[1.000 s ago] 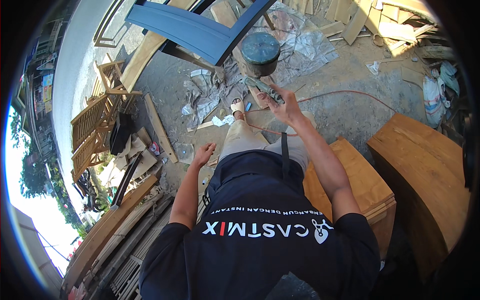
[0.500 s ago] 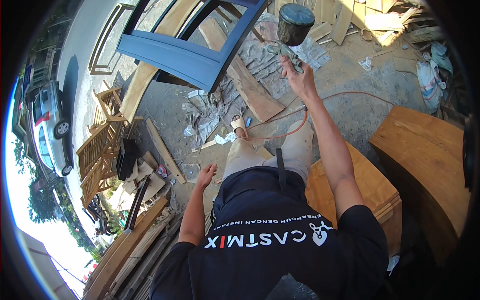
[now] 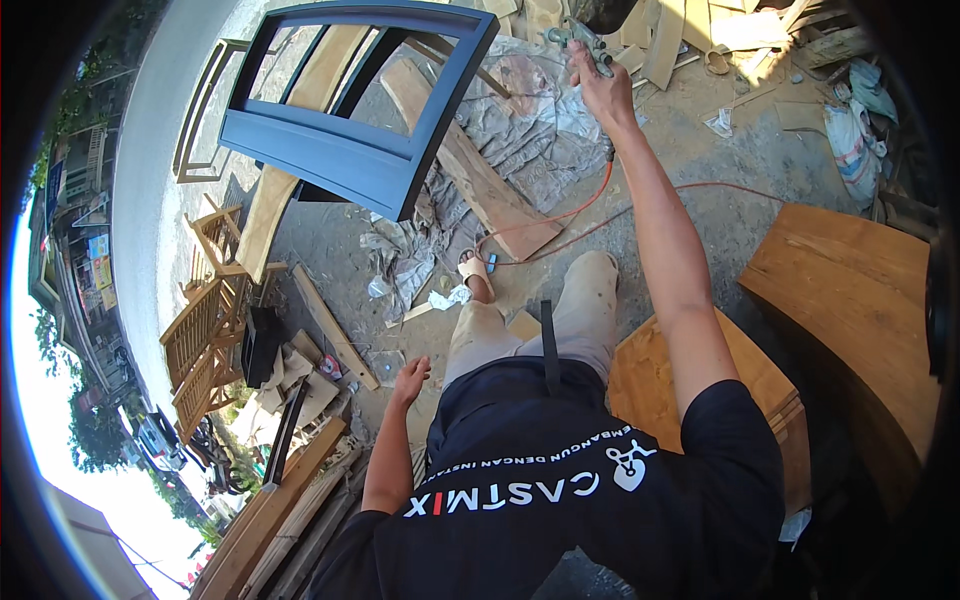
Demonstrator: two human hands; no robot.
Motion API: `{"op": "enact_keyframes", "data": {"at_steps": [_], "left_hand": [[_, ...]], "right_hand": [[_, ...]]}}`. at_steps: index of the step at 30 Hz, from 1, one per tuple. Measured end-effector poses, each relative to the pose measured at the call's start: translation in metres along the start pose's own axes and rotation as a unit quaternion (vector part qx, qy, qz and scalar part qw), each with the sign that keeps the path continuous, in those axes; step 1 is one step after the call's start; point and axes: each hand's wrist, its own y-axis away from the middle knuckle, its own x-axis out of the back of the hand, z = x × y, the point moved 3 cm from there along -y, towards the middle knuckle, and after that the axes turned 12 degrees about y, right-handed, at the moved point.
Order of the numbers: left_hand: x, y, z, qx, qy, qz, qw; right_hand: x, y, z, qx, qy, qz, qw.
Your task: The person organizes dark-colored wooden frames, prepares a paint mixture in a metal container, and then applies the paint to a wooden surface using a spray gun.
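Observation:
Out at the far end of my stretched right arm, my right hand (image 3: 606,92) is closed around a spray gun (image 3: 585,46). Its dark round cup (image 3: 603,14) is cut off by the upper edge. An orange hose (image 3: 602,196) runs down from the gun toward the ground. To the left of the gun, apart from it, stands a blue-painted wooden furniture frame (image 3: 315,138) with openings in it. My left hand (image 3: 411,382) hangs beside my left thigh, fingers loosely apart, touching nothing that I can see.
Crumpled sheeting (image 3: 530,120) and a long plank (image 3: 490,190) cover ground ahead. Wooden panels (image 3: 850,290) stand close on my right. Slatted wooden chairs (image 3: 195,330) and stacked timber (image 3: 275,520) lie left. Scrap boards (image 3: 665,40) and white sacks (image 3: 852,150) sit at the far right.
My right hand has moved farther out with the spray gun, bringing the cup to the upper edge. More of the blue frame shows. The parked car has left the view. My left hand stays low.

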Motion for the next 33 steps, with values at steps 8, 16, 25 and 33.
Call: {"op": "enact_keyframes", "data": {"at_steps": [8,16,25,33], "left_hand": [[-0.008,0.004,0.005,-0.012,0.006,-0.002,1.000],[-0.004,-0.006,0.009,-0.012,-0.025,-0.006,1.000],[-0.006,-0.006,0.002,-0.025,-0.024,-0.006,0.999],[-0.004,-0.012,-0.004,-0.024,-0.009,-0.008,1.000]], "right_hand": [[0.000,0.028,0.030,0.026,0.029,-0.048,0.998],[-0.014,0.104,0.045,0.025,-0.041,-0.145,0.988],[-0.031,0.187,0.045,0.091,-0.064,-0.233,0.966],[-0.043,0.236,0.020,0.125,-0.074,-0.297,0.944]]}}
